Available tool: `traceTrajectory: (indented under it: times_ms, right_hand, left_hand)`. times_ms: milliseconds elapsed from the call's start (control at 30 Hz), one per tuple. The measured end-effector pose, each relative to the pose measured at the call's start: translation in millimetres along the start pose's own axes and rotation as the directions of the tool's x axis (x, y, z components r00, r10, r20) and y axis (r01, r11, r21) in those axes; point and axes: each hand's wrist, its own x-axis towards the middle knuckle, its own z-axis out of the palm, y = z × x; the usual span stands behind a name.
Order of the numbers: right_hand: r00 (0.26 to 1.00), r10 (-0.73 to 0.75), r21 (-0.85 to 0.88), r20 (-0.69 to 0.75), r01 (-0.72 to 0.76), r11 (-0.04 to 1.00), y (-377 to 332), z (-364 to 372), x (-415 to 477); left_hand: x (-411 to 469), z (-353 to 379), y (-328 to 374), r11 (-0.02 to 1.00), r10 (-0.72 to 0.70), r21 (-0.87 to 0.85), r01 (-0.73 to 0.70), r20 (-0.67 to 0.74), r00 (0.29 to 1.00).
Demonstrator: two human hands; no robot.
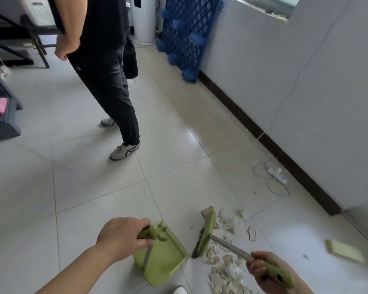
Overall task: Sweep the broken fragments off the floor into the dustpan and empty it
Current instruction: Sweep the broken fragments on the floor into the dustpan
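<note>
A green dustpan [166, 259] sits on the tiled floor near the bottom middle, its mouth facing right. My left hand [121, 236] grips its green handle at the top. Just right of the pan stands the green broom head [206, 234], bristles on the floor. A metal shaft runs from it down to my right hand [263, 270], which holds the green grip. Several pale broken fragments [227, 259] lie scattered right of and below the broom head, with another cluster [236, 221] above the shaft.
A person in dark trousers [113, 92] stands on the floor ahead at the left. A blue pallet [185, 35] leans on the right wall. A white power strip with cable [276, 175] lies by the skirting. A pale green flat piece [344, 253] lies at the right.
</note>
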Motion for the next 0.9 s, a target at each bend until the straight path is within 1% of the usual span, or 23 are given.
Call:
traceTrajectory:
  times_ms: [100,233,367,467,567,700,767,900]
  right_hand:
    - [1.000,-0.001,-0.019,0.008,0.001,1.000,-9.4,3.8,-3.5]
    - [0.998,0.032,0.003,0.063,-0.032,0.999,-29.9,9.3,-4.4]
    - [0.994,-0.004,0.023,0.111,0.001,1.000,-55.8,33.5,10.3]
    - [0.994,-0.017,0.004,0.106,0.017,1.000,-78.7,56.2,33.4]
    - [0.995,-0.003,-0.003,0.097,0.004,1.000,-97.7,72.7,57.3]
    - [0.994,-0.032,0.098,0.106,0.022,0.995,-118.0,73.2,69.6]
    - [0.993,-0.045,0.172,0.113,0.025,0.985,-124.1,64.6,68.3]
    - [0.994,-0.048,0.251,0.100,0.021,0.968,-125.8,44.8,60.2]
  left_hand:
    - [23.1,-11.5,7.1,0.999,0.027,0.028,-0.028,0.009,1.000]
    - [55.1,-28.9,13.9,0.998,0.040,0.048,-0.040,0.003,0.999]
    - [88.2,-46.3,19.1,0.997,0.051,0.057,-0.050,-0.011,0.999]
    - [111.5,-54.9,23.3,0.995,0.059,0.085,-0.060,0.007,0.998]
    - [132.8,-59.1,24.2,0.993,0.052,0.108,-0.051,-0.007,0.999]
    - [162.1,-68.8,29.0,0.986,0.082,0.150,-0.079,-0.016,0.997]
    - [173.9,-73.4,31.9,0.982,0.099,0.163,-0.098,0.001,0.995]
    - [194.6,-79.4,37.4,0.973,0.147,0.179,-0.148,0.016,0.989]
